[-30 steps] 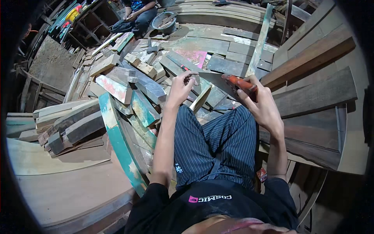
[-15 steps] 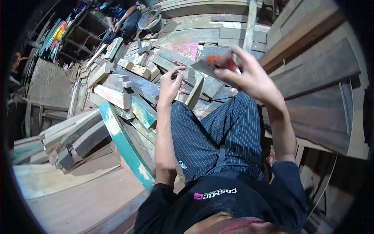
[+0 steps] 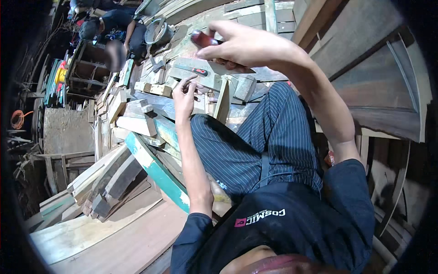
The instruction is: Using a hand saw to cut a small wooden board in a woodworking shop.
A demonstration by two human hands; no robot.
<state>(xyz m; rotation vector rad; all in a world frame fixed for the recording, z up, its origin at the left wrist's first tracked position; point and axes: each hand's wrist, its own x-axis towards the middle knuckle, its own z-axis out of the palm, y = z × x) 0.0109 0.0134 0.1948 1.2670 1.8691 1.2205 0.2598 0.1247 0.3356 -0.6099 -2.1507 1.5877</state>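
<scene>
Right hand point(image 3: 262, 48): raised and stretched forward, fingers point(image 3: 221, 26) wrapped around the handle of a handsaw point(image 3: 203, 39).
Saw position: inside the right fingers, with a red-brown handle end poking out past thumb and forefinger, and a strip of grey blade showing on the near side of the same fingers; remainder hidden by the hand.
Left hand point(image 3: 184, 101): lower and nearer the body than the right fingers, with loosely curled fingers, thumb and forefinger parted, released as far as visible.
Slim tool with a red-and-black handle point(image 3: 199, 71): lying on a flat board point(image 3: 212, 80), just ahead of the left fingers; cannot tell whether touching.
Wooden strip point(image 3: 222, 101): tilted, to the right of the left fingers, beside a knee in pinstriped trousers point(image 3: 219, 146).
Teal-painted beam point(image 3: 159, 171): slanting, left of the left fingers and closer to the body.
Stacked timbers point(image 3: 109, 178): farther left of the left fingers, beyond the teal-painted beam.
Wooden panels point(image 3: 383, 91): well to the right of the right fingers.
Bucket point(image 3: 159, 34): ahead and left of the left fingers.
Co-worker point(image 3: 116, 20): bent over near the bucket, well apart from both sets of fingers.
Orange coil point(image 3: 18, 119): far left of the left fingers.
</scene>
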